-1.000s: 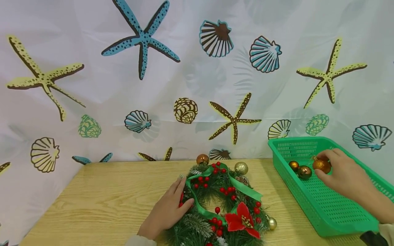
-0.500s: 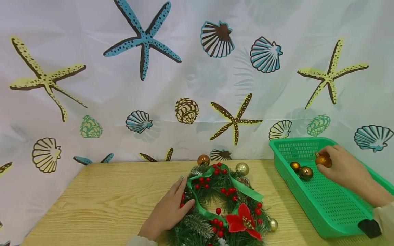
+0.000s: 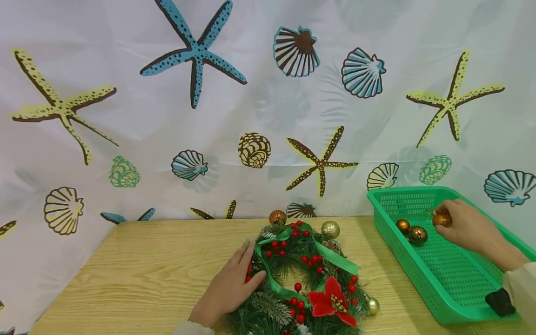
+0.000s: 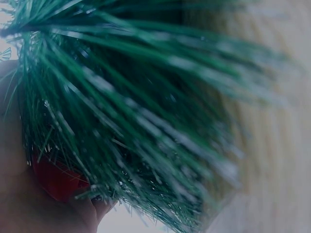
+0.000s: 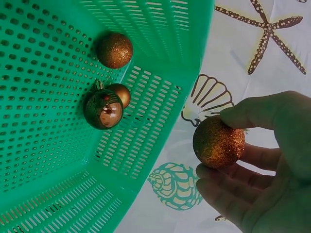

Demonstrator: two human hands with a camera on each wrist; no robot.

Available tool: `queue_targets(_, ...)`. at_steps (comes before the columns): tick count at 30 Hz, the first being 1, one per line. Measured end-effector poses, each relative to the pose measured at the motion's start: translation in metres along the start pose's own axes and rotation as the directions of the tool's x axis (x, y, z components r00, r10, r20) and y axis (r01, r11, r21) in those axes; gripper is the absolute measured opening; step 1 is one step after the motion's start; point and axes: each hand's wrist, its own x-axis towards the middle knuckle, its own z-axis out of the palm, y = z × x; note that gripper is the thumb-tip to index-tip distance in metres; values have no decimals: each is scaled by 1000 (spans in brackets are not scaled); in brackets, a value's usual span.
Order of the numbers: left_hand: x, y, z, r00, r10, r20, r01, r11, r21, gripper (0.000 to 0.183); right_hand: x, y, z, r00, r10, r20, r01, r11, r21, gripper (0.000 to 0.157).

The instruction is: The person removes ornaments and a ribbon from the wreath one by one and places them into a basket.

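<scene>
My right hand (image 3: 471, 228) pinches a copper glitter bauble (image 5: 219, 141) between thumb and fingers, over the far end of the green basket (image 3: 444, 288). Inside the basket lie a shiny copper bauble (image 5: 104, 110), a smaller bronze one (image 3: 403, 226) and another glittery copper bauble (image 5: 114, 50), which my hand seems to hide in the head view. On the table, the left hand (image 3: 230, 284) rests with fairly straight fingers along the left side of a Christmas wreath (image 3: 268, 304). The wreath bears red berries, a green ribbon (image 3: 335, 257) and a red poinsettia (image 3: 331, 302).
Behind the wreath, a copper bauble (image 3: 278, 217) and a gold glitter bauble (image 3: 331, 229) sit at its far edge. A small gold bauble (image 3: 372, 306) is at its right side. A curtain (image 3: 234, 116) printed with starfish and shells hangs behind the wooden table (image 3: 142, 270).
The right hand has shifted slightly back and up with the glitter bauble in its fingers. The left hand stays in place on the wreath.
</scene>
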Motion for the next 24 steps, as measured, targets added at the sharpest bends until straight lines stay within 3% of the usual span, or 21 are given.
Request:
queue_targets(12, -1, -3, -2, 1000, -7, -3, 7, 1000, 13, 78, 16, 3, 8, 999, -7, 45, 7, 1000, -6, 33)
queue_targets(24, -1, -2, 0, 1000, 6, -6, -6, 1000, 11, 78, 22, 11, 29, 993, -54, 101, 53, 998, 17, 26)
